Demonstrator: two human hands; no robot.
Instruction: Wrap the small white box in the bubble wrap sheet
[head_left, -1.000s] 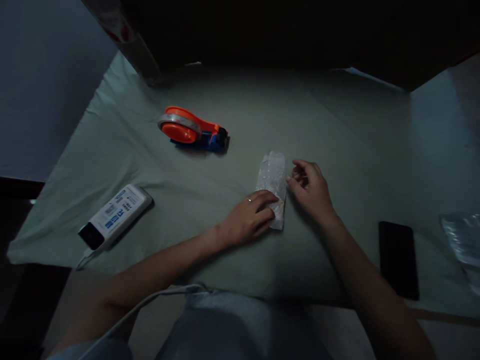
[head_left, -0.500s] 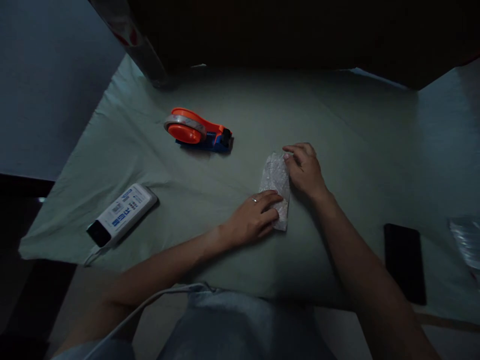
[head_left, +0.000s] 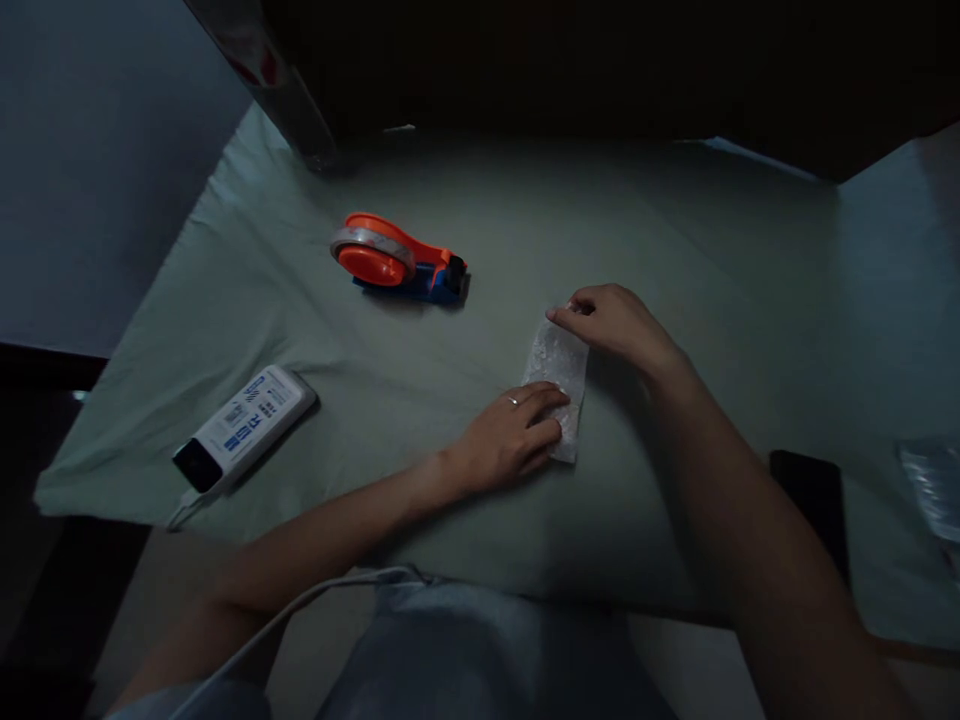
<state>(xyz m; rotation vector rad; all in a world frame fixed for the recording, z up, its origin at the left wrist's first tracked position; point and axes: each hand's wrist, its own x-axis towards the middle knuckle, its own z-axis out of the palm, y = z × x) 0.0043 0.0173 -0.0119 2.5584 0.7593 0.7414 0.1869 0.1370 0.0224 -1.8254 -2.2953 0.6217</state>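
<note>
A flat, whitish bubble-wrap packet (head_left: 553, 350) lies on the green cloth, its long side running away from me. My left hand (head_left: 517, 435), with a ring on one finger, rests across the packet's lower part, fingers spread and pressing down on it. At the far end, my right hand (head_left: 611, 318) pinches the top edge of the bubble wrap between thumb and fingers. Whatever the wrap encloses cannot be made out.
An orange and blue tape dispenser (head_left: 397, 260) stands beyond my left hand. To the left lies a white power bank (head_left: 247, 425) with a cable. A black phone-like slab (head_left: 810, 500) sits at right, partly behind my forearm, near clear plastic packaging (head_left: 934, 480).
My right hand has shifted from the packet's upper right corner onto its top edge, with the wrist turned over and fingers closed in a pinch. My left hand stays put.
</note>
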